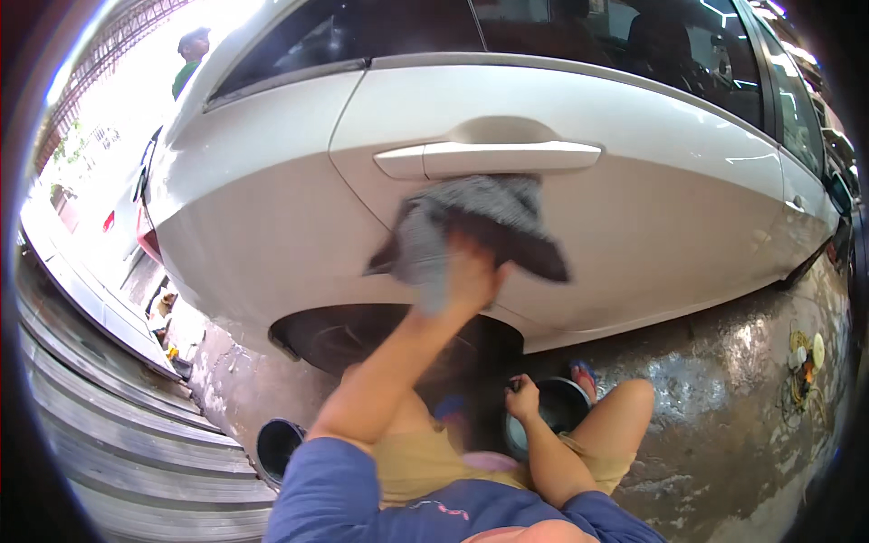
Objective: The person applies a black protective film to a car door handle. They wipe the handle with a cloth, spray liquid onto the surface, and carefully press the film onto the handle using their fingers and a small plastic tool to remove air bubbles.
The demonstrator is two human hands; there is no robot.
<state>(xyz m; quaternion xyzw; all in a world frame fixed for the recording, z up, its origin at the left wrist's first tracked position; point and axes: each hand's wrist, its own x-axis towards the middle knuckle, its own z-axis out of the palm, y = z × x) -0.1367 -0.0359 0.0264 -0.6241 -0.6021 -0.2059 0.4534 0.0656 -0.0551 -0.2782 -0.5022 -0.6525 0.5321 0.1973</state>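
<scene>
Right hand [522, 398] on dark bucket [554, 412] | left hand [471, 276] presses grey cloth [480, 226]

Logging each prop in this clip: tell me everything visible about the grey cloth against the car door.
The grey cloth is a soft, speckled fabric rag, crumpled and motion-blurred. It is pressed flat to the white car's rear door panel, just under the white door handle. The left hand holds it from below; loose corners hang to either side.

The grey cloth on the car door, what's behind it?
Behind the grey cloth is the white car door, just under the door handle. The left hand presses the cloth there. The paint under the cloth is covered, so its condition cannot be seen.
</scene>
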